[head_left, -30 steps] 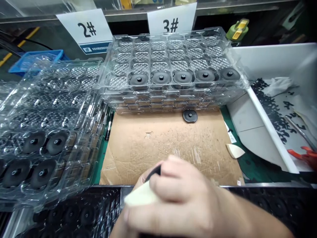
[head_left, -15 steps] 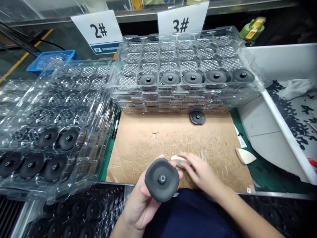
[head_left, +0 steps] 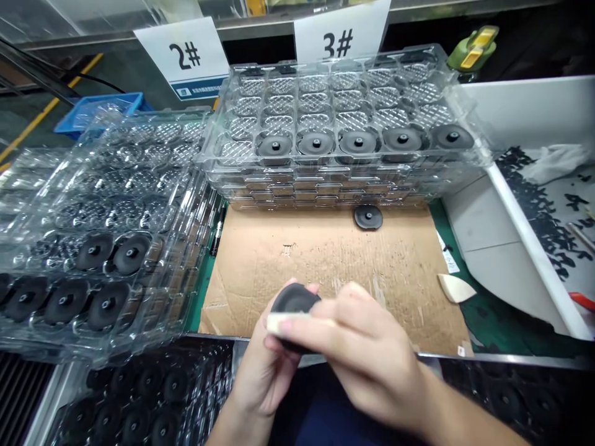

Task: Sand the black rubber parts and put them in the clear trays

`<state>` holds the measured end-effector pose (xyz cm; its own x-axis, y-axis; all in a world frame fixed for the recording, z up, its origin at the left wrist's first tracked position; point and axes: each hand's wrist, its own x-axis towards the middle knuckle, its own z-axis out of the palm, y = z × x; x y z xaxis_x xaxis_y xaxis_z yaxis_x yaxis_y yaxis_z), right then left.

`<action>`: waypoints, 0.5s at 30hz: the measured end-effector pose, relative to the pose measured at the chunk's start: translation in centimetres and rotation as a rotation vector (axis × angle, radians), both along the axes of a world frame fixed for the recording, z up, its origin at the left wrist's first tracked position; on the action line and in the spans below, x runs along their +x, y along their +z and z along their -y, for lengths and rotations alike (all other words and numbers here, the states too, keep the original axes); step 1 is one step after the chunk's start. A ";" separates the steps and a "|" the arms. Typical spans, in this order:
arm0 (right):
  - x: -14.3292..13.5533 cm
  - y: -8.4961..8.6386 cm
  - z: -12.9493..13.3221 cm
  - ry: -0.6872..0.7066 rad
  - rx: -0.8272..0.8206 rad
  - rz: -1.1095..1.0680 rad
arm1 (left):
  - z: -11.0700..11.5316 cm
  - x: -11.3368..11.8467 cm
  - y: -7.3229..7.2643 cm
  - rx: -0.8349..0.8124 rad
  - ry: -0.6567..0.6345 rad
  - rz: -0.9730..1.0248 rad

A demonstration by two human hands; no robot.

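Observation:
My left hand grips a black rounded-square disc with a raised centre, low over the near part of the cardboard sheet. Pinched in my right hand is a cream-white wedge-shaped pad; it lies across the front edge of the disc. My right fingers cover the disc's middle, and motion blurs that hand somewhat. A second black disc rests on the cardboard by the far tray stack. Another cream wedge pad lies at the cardboard's right edge.
Stacked clear trays stand behind the cardboard, with several black discs in the front row. More clear trays are on the left. To the right is a white bin with small black scraps. Filled trays sit below the table edge.
My right hand has brought the cream pad up and left onto the disc. The disc, facing me before, is now tilted and partly covered. The view has shifted slightly.

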<state>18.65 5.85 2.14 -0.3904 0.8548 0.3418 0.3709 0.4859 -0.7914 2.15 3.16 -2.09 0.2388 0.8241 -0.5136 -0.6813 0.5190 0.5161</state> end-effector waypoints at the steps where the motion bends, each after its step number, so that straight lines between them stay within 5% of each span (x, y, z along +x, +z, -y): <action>1: 0.1 -0.5 -0.3 -0.011 -0.075 -0.044 | -0.1 0.0 -0.1 -0.014 0.024 -0.006; 5: 1.4 -3.9 -0.8 -0.202 -0.386 -0.065 | -0.4 -0.1 -0.1 -0.053 0.054 0.036; 10: 2.2 -8.9 1.2 -0.214 -0.362 0.131 | -0.5 0.0 0.4 -0.054 0.031 0.062; 12: 2.1 -9.1 1.6 -0.214 -0.365 0.155 | -0.6 0.4 0.6 -0.063 0.016 0.047; 15: 1.6 -6.4 1.2 -0.342 -0.346 0.099 | -0.6 1.0 0.8 -0.049 0.015 0.017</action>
